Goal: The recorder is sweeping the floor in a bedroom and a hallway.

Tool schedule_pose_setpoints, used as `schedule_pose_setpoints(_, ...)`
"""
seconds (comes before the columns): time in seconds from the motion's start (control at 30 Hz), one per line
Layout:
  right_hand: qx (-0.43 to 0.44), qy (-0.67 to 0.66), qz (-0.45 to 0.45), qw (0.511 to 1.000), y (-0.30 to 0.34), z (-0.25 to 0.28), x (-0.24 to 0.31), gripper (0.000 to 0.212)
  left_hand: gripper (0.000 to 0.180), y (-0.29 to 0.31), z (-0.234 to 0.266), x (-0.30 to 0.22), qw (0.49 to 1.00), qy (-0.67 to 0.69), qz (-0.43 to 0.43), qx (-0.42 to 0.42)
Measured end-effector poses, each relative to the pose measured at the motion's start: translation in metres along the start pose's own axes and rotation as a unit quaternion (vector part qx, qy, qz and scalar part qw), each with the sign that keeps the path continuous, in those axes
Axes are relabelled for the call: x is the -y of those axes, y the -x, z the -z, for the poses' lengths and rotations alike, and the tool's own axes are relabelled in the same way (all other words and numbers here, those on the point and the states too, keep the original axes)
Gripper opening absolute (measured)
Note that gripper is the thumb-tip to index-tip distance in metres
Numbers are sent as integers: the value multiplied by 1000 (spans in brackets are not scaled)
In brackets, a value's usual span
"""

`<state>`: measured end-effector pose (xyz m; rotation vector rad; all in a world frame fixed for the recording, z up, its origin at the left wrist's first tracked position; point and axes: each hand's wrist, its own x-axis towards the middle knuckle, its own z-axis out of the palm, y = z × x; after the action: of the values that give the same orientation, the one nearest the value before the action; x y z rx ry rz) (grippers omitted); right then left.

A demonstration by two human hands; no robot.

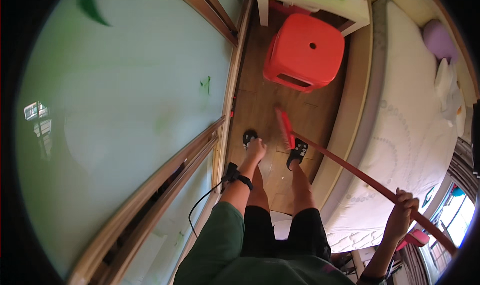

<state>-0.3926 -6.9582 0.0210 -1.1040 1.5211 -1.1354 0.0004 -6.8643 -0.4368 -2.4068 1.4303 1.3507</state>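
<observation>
Nearest the camera, the person's right hand is closed around the red broom handle, gripping it in its upper part, with more of the shaft running on past the fist toward the lower right. The left hand hangs down at the person's side, above the left foot; it grips nothing, and whether its fingers are curled or loose cannot be told from here. A black band with a small device sits on the left wrist, and a thin black cable trails from it.

The handle slants down and to the left to the broom head, whose red bristles rest on the wooden floor just beside the right sandal.

The broom looks light and stiff in the shaft, with soft, springy bristles; the smooth handle is probably best held high with one hand and lower down with the other for steadier control.

To the right lies a white mattress, its edge just beside the broom. To the left stands a pale green sliding door in a wooden frame. Farther off, a red plastic stool stands on the floor before a white piece of furniture
</observation>
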Motion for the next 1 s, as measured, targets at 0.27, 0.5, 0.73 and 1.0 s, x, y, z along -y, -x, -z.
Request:
schedule_pose_setpoints(0.27, -15, 92, -137, 986, 45, 3, -158, 28, 55, -206, -64, 147, 990, -49, 105, -78)
schedule_pose_setpoints(0.5, -44, 362, -135, 921, 61, 34, -203, 26, 67, -312, -112, 195, 971, -115, 108, -182)
schedule_pose_setpoints(0.73, -84, 133, -170, 973, 71, 71, -207, 28, 36, -325, -131, 194, 943, -190, 224, -157)
schedule_pose_setpoints(1.0, -99, 12, -149, 984, 57, 22, -211, 27, 34, -266, -160, 206, 985, 28, 139, -93)
